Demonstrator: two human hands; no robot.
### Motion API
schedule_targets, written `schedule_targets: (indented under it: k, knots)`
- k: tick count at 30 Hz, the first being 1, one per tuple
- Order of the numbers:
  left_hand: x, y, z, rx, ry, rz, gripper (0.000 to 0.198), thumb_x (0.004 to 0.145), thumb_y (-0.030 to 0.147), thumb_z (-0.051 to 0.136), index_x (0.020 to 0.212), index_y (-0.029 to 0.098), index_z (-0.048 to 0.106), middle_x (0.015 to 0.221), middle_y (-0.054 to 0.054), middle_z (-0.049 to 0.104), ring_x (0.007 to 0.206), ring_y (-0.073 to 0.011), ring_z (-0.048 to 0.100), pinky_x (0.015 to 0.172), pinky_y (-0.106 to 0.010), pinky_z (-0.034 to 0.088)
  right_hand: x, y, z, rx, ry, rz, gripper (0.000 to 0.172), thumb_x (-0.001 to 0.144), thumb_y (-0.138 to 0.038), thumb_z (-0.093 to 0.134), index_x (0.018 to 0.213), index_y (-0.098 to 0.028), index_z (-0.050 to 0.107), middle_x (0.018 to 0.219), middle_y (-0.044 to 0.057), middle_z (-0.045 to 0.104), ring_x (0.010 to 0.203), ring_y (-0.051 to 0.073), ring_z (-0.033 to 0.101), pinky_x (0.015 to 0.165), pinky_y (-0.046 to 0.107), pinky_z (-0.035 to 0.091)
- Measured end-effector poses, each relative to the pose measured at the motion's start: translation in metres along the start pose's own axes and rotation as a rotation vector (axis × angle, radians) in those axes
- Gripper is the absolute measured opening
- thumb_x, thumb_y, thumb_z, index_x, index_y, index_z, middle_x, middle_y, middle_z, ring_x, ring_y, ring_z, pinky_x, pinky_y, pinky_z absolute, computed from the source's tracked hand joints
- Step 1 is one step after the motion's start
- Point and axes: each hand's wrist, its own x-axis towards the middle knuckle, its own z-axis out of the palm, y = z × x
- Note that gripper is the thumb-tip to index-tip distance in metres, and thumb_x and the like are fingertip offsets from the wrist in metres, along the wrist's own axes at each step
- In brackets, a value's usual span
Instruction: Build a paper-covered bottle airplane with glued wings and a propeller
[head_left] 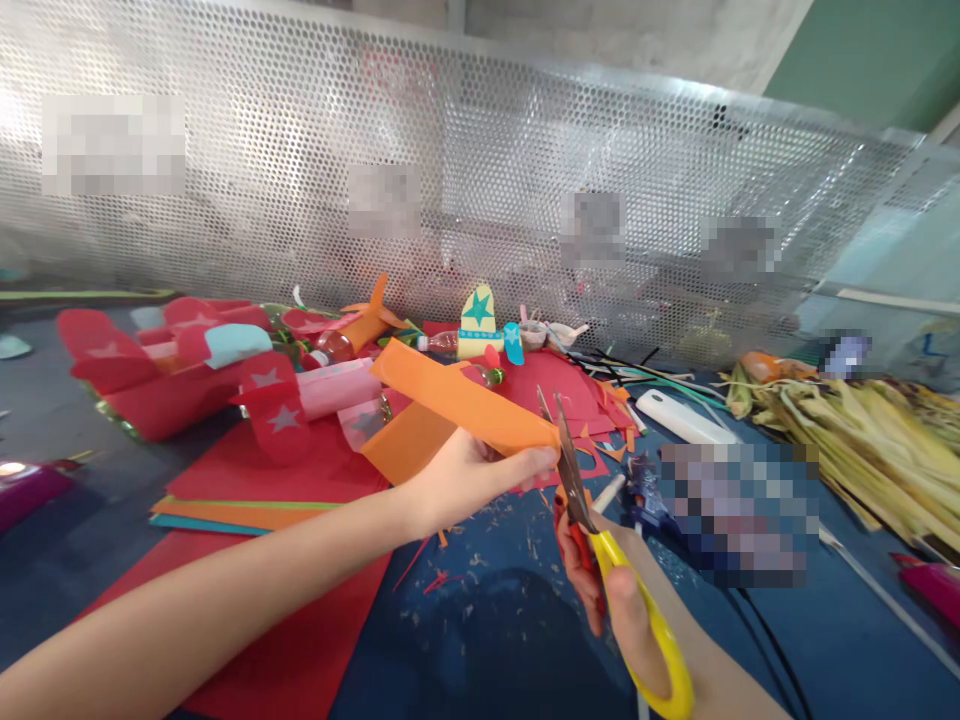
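Note:
My left hand (457, 475) pinches a folded strip of orange craft paper (465, 400) between thumb and fingers near its right end. A wider flap of the paper hangs below, behind the hand. My right hand (628, 615) grips a pair of scissors (572, 485) with yellow and red handles, the thumb through the yellow loop. The parted blades point upward beside the strip's right end, close to my left thumb. Whether they bite into the paper, I cannot tell.
Red sheets (300, 620) lie at left, below red star-marked paper shapes (180, 390). Behind the strip stands a bottle with a yellow paper piece (480, 320). At right are a white glue gun (686, 420), a blurred bag and dried husks (847, 430). Perforated metal mesh (510, 150) closes off the back.

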Motion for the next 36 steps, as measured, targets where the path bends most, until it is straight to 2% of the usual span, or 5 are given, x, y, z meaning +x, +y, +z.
schedule_targets:
  k: [5, 9, 26, 31, 36]
  knots:
    - [0.001, -0.001, 0.000, -0.016, -0.019, 0.028, 0.022, 0.075, 0.032, 0.065, 0.062, 0.016, 0.058, 0.056, 0.003, 0.054, 0.057, -0.0104, 0.050, 0.061, -0.023, 0.046, 0.000, -0.005, -0.002, 0.042, 0.011, 0.018, 0.070, 0.072, -0.088, 0.014, 0.072, -0.024, 0.044, 0.049, -0.002, 0.039, 0.037, 0.014, 0.039, 0.032, 0.025, 0.031]
    - [0.002, -0.003, -0.002, -0.024, -0.029, 0.053, 0.023, 0.076, 0.033, 0.065, 0.063, 0.015, 0.057, 0.057, 0.003, 0.054, 0.057, -0.0095, 0.049, 0.059, -0.022, 0.044, 0.001, -0.008, -0.002, 0.059, 0.009, 0.027, 0.073, 0.068, -0.091, 0.011, 0.072, -0.025, 0.043, 0.047, -0.004, 0.035, 0.032, 0.012, 0.034, 0.030, 0.025, 0.029]
    - [0.004, -0.004, -0.004, -0.023, -0.073, 0.086, 0.023, 0.078, 0.033, 0.063, 0.064, 0.014, 0.058, 0.057, 0.003, 0.054, 0.055, -0.0089, 0.050, 0.056, -0.021, 0.043, 0.004, -0.020, -0.010, -0.012, -0.118, 0.036, 0.073, 0.072, -0.088, 0.012, 0.073, -0.022, 0.044, 0.049, -0.004, 0.037, 0.037, 0.012, 0.041, 0.033, 0.021, 0.033]
    - [0.005, -0.004, -0.005, 0.003, -0.054, 0.071, 0.023, 0.077, 0.034, 0.063, 0.065, 0.014, 0.060, 0.057, 0.002, 0.055, 0.056, -0.0093, 0.051, 0.058, -0.021, 0.043, 0.004, -0.020, -0.007, -0.026, -0.025, 0.013, 0.076, 0.069, -0.090, 0.007, 0.070, -0.022, 0.043, 0.051, -0.003, 0.038, 0.040, 0.012, 0.042, 0.033, 0.021, 0.033]
    - [0.006, -0.003, -0.007, 0.004, -0.048, 0.106, 0.021, 0.077, 0.032, 0.062, 0.065, 0.014, 0.061, 0.058, 0.003, 0.056, 0.056, -0.0088, 0.050, 0.058, -0.021, 0.042, 0.005, -0.024, -0.013, -0.049, -0.088, 0.018, 0.072, 0.072, -0.088, 0.015, 0.068, -0.022, 0.044, 0.052, -0.003, 0.038, 0.043, 0.012, 0.043, 0.036, 0.021, 0.036]
